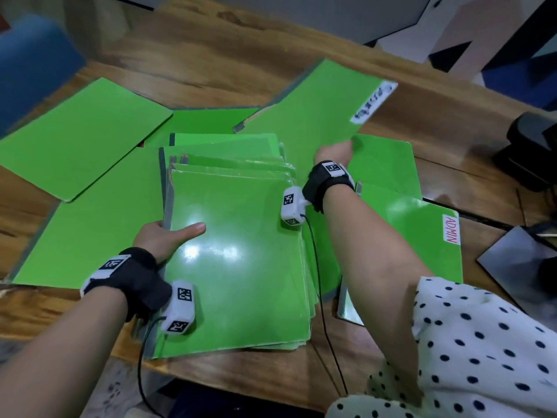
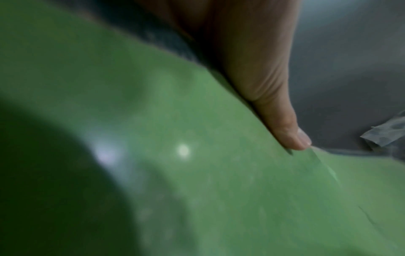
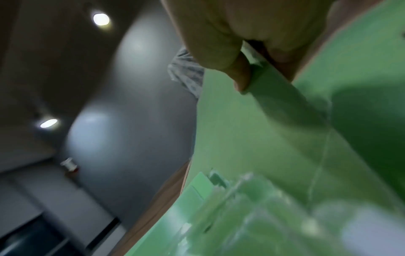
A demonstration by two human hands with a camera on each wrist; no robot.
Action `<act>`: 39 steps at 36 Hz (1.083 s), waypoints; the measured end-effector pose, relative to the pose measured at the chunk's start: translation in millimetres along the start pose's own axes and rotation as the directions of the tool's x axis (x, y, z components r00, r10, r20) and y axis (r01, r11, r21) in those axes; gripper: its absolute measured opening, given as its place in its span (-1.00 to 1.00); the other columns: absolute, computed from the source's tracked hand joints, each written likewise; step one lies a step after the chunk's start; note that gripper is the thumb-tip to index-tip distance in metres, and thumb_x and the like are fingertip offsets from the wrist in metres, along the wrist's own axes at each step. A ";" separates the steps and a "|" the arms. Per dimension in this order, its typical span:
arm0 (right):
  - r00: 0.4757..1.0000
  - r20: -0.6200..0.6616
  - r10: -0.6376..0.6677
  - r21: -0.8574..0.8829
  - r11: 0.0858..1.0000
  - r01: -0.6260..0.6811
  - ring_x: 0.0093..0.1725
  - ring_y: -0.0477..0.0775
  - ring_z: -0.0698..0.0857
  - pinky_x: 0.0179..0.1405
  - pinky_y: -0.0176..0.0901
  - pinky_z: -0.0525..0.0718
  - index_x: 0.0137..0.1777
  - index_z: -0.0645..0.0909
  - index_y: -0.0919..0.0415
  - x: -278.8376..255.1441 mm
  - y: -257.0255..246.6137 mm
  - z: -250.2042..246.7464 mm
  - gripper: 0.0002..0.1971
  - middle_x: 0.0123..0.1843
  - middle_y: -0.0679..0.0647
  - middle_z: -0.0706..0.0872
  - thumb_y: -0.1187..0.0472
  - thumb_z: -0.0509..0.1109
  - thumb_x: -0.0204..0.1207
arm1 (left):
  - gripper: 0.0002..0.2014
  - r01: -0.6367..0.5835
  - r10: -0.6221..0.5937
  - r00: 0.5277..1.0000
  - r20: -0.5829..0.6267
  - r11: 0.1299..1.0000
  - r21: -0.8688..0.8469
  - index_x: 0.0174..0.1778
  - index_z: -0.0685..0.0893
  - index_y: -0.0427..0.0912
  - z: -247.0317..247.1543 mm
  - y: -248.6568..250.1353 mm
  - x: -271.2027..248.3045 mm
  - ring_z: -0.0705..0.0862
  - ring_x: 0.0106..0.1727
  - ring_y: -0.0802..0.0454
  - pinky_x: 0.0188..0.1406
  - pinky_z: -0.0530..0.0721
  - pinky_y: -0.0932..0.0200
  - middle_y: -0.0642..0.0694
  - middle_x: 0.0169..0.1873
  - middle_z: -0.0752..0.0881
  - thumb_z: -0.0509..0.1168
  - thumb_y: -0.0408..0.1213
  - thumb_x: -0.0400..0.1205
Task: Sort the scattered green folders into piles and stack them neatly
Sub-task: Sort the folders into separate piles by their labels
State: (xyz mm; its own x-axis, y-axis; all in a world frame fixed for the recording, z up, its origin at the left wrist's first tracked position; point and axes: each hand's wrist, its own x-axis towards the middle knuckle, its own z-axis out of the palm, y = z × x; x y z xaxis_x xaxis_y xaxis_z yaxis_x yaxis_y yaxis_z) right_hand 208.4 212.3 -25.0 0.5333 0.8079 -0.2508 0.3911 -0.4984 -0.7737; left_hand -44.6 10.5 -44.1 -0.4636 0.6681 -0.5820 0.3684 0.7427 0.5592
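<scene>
The left hand clamps the near stack by its left edge, steadying it. The right hand, well apart, pinches a raised folder, probably bound for the stack.

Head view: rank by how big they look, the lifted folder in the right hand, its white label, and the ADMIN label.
1. Lifted folder, gripped by the right hand: largest by far.
2 and 3. Its white label and the ADMIN label: they look alike, and the lifted one is tilted, so no ranking.
</scene>
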 end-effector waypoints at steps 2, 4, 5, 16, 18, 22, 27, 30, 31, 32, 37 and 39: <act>0.993 -0.063 -0.100 -0.004 0.995 0.099 0.37 0.20 0.57 0.24 -0.11 0.55 0.41 0.35 0.38 -5.1 -16.5 -16.1 -0.63 0.40 0.25 0.54 0.45 0.22 0.62 | 0.07 0.003 -0.003 1.000 0.001 1.000 0.004 0.56 0.24 -0.40 -1.7 0.6 -1.4 0.54 0.32 -0.32 0.33 0.52 -0.15 -0.34 0.40 0.51 0.50 0.21 0.31; 0.978 -0.070 -0.197 0.003 0.980 0.197 0.31 0.16 0.62 0.21 -0.13 0.57 0.43 0.31 0.35 -16.3 -32.4 -38.9 -0.62 0.33 0.25 0.59 0.46 0.19 0.63 | 0.06 0.006 -0.006 1.000 0.000 1.000 0.017 0.56 0.25 -0.40 -2.5 2.6 -3.9 0.54 0.32 -0.32 0.32 0.53 -0.16 -0.35 0.40 0.51 0.49 0.21 0.31; 0.966 -0.081 -0.245 -0.020 0.970 0.244 0.28 0.15 0.64 0.18 -0.15 0.58 0.44 0.29 0.33 -19.1 -38.6 -50.1 -0.61 0.29 0.25 0.62 0.47 0.18 0.63 | 0.06 0.009 -0.009 1.000 0.001 1.000 0.023 0.56 0.26 -0.39 -3.3 3.6 -5.2 0.55 0.31 -0.32 0.31 0.54 -0.17 -0.35 0.39 0.51 0.49 0.22 0.31; 0.958 -0.116 -0.262 -0.107 0.962 0.250 0.20 0.26 0.64 0.06 -0.11 0.53 0.26 0.54 0.31 -20.3 1.1 -191.2 -0.68 0.23 0.28 0.69 0.42 0.17 0.53 | -0.02 0.046 -0.049 0.997 0.052 0.997 0.062 0.54 0.27 -0.41 -7.7 15.3 -24.5 0.53 0.32 -0.35 0.27 0.55 -0.17 -0.40 0.40 0.48 0.46 0.17 0.38; 0.987 -0.127 -0.103 -0.129 0.988 0.087 0.28 0.33 0.60 0.02 -0.11 0.48 0.29 0.54 0.40 -17.4 36.7 -207.9 -0.67 0.30 0.36 0.63 0.41 0.15 0.57 | -0.04 0.043 -0.046 0.998 0.052 0.997 0.059 0.54 0.27 -0.41 -6.9 15.2 -26.5 0.53 0.32 -0.35 0.26 0.54 -0.16 -0.40 0.40 0.48 0.45 0.16 0.40; 0.992 -0.067 0.106 -0.293 0.948 -0.121 0.27 0.33 0.59 -0.06 -0.20 0.31 0.38 0.51 0.45 -18.9 111.9 -230.4 -0.62 0.35 0.40 0.58 0.27 0.11 0.66 | -0.03 0.036 -0.038 0.998 0.041 0.997 0.064 0.55 0.25 -0.42 -4.4 12.5 -26.8 0.50 0.37 -0.37 0.33 0.51 -0.19 -0.42 0.44 0.44 0.44 0.16 0.41; 0.942 -0.022 0.334 -0.426 0.849 -0.312 -0.08 0.27 0.61 -0.11 -0.11 0.54 0.16 0.60 0.35 -40.3 174.0 -241.6 -0.64 -0.01 0.26 0.63 0.13 0.40 0.45 | -0.02 0.043 -0.046 0.998 0.047 0.997 0.069 0.56 0.23 -0.42 -3.7 11.9 -25.5 0.47 0.40 -0.38 0.36 0.48 -0.22 -0.43 0.46 0.41 0.45 0.15 0.40; 0.902 0.009 0.433 -0.432 0.815 -0.387 0.00 0.28 0.69 0.00 -0.03 0.63 0.34 0.53 0.28 -42.0 204.2 -237.4 -0.11 0.14 0.22 0.67 -0.26 0.61 0.09 | 0.00 0.046 -0.050 0.997 0.051 0.997 0.068 0.57 0.22 -0.40 -3.8 12.0 -24.6 0.46 0.41 -0.37 0.36 0.47 -0.22 -0.42 0.48 0.40 0.45 0.17 0.40; 0.893 0.009 0.451 -0.466 0.792 -0.395 0.09 0.32 0.69 0.02 0.02 0.65 0.38 0.48 0.30 -44.4 207.2 -236.5 0.01 0.24 0.25 0.65 -0.34 0.60 0.03 | -0.01 0.046 -0.050 0.997 0.052 0.996 0.073 0.57 0.22 -0.40 -4.0 12.0 -24.6 0.46 0.41 -0.36 0.35 0.47 -0.22 -0.41 0.48 0.40 0.44 0.18 0.40; 0.895 0.010 0.446 -0.487 0.784 -0.385 0.14 0.34 0.68 0.03 0.04 0.65 0.40 0.46 0.32 -47.1 207.3 -236.5 0.03 0.30 0.28 0.63 -0.35 0.61 0.05 | -0.01 0.046 -0.050 0.997 0.053 0.996 0.081 0.56 0.23 -0.40 -3.9 12.1 -24.7 0.46 0.41 -0.36 0.35 0.48 -0.21 -0.41 0.47 0.40 0.43 0.19 0.40; 0.896 -0.019 0.444 -0.493 0.775 -0.395 0.13 0.34 0.67 0.13 0.11 0.65 0.28 0.55 0.36 -54.8 194.3 -237.4 -0.19 0.23 0.31 0.67 -0.15 0.67 0.16 | -0.02 0.032 -0.039 0.998 0.051 0.993 0.117 0.55 0.24 -0.42 -3.7 13.4 -24.7 0.48 0.39 -0.37 0.33 0.50 -0.22 -0.43 0.46 0.42 0.41 0.20 0.41; 0.920 -0.051 0.390 -0.512 0.780 -0.359 0.05 0.30 0.68 0.07 0.07 0.66 0.10 0.62 0.33 -52.2 184.2 -239.5 -0.35 0.10 0.27 0.72 -0.10 0.69 0.14 | -0.03 0.030 -0.037 0.998 0.058 0.993 0.118 0.54 0.25 -0.43 -4.1 14.0 -24.8 0.50 0.37 -0.37 0.30 0.52 -0.20 -0.44 0.43 0.44 0.41 0.18 0.42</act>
State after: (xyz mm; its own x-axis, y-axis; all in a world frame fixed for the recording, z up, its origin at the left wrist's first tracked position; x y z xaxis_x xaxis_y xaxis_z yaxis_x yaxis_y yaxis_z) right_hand 432.2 3.0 -15.1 0.6814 0.5325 -0.5021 0.4977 -0.8401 -0.2154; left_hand -31.2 4.1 -19.4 -0.4295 0.6418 -0.6353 0.4466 0.7624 0.4682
